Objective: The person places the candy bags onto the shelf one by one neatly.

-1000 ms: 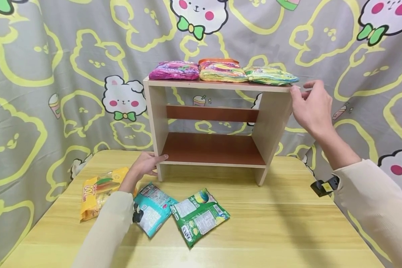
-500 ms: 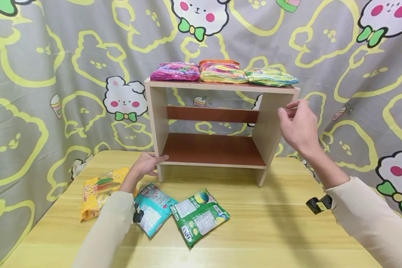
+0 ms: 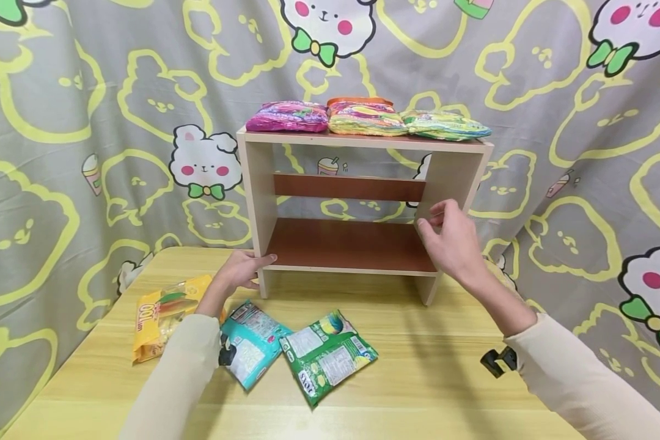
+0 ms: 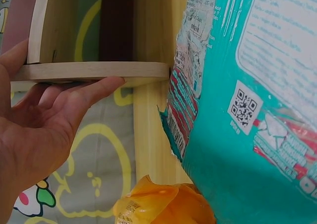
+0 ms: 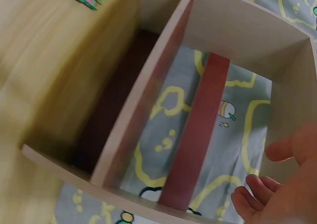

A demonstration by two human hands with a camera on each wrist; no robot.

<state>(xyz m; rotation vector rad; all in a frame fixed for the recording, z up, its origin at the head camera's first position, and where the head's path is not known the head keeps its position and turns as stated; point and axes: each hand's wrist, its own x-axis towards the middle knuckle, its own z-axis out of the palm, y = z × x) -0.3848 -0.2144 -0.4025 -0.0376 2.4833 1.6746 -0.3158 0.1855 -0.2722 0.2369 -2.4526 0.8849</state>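
Note:
A small two-tier shelf (image 3: 349, 241) with pale sides and reddish-brown boards stands on the table. My left hand (image 3: 236, 271) grips its left side panel low down, thumb over the lower board's front corner. In the left wrist view the fingers (image 4: 81, 99) lie along the panel's outer face. Loosely curled and holding nothing, my right hand (image 3: 452, 243) is in front of the right side panel, near the lower board's right end. Along the top lie a purple bag (image 3: 288, 117), an orange-and-yellow bag (image 3: 365, 117) and a yellow-green bag (image 3: 445, 126).
Before the shelf, a green bag (image 3: 330, 357) lies on the table (image 3: 396, 391), its corner meeting a teal bag (image 3: 253, 343). A yellow bag (image 3: 165, 315) lies left, partly behind my left forearm. A patterned curtain (image 3: 143, 122) hangs behind.
My right hand has come down from the top right corner of the shelf, moving left to the lower board's level. The left hand keeps its hold; the bags have not moved.

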